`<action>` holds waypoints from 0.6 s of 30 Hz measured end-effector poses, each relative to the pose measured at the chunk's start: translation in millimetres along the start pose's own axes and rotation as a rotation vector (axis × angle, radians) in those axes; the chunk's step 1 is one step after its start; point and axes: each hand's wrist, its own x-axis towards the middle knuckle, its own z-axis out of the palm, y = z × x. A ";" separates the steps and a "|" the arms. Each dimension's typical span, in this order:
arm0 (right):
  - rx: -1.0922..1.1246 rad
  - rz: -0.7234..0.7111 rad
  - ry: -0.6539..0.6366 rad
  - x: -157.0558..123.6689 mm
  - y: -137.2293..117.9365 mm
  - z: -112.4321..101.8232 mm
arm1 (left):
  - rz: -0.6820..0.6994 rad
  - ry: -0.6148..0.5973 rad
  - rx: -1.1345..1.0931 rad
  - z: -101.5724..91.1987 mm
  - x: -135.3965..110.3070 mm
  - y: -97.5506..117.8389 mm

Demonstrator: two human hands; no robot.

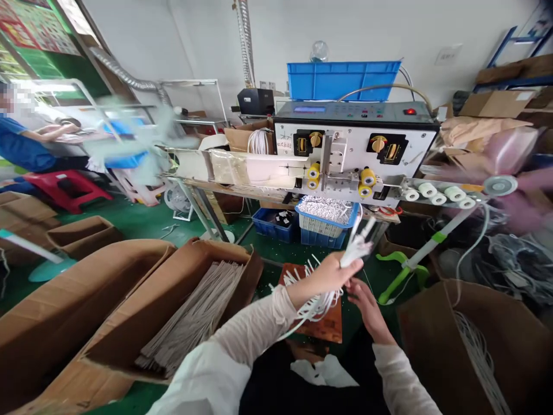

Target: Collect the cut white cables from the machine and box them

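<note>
My left hand point(330, 272) is closed round a bundle of white cut cords point(355, 248); their upper ends stick up blurred and the lower ends point(315, 305) hang below the fist. Just under it my right hand point(365, 302) touches the hanging cords with its fingers curled. Both hands are in front of a white cord-cutting machine point(354, 153) with yellow rollers point(367, 177). Below the machine's outlet stands a blue basket of short white pieces point(326, 216).
An open cardboard box of long grey-white cords point(194, 317) lies at my left, another box of cords point(479, 346) at my right. A brown stool top point(322, 325) sits under my hands. A person in blue point(21, 147) sits far left. A blue bin point(343, 79) tops the machine.
</note>
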 end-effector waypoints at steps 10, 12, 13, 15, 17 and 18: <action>0.202 -0.423 -0.143 69.3 -155.5 84.6 | 0.094 0.327 -0.012 -62.3 61.8 83.2; 0.216 -0.349 -0.120 79.1 -140.1 99.0 | 0.129 0.383 -0.003 -75.2 72.1 103.1; 0.223 -0.299 -0.119 82.5 -127.5 104.0 | 0.138 0.413 -0.008 -81.3 76.5 111.0; 0.232 -0.182 -0.124 86.4 -97.5 109.9 | 0.141 0.469 -0.033 -92.0 83.8 122.1; 0.238 -0.066 -0.131 87.5 -67.5 111.8 | 0.148 0.514 -0.078 -100.0 89.3 127.1; 0.251 -0.010 -0.126 87.3 -54.5 112.0 | 0.157 0.533 -0.110 -102.6 91.4 127.6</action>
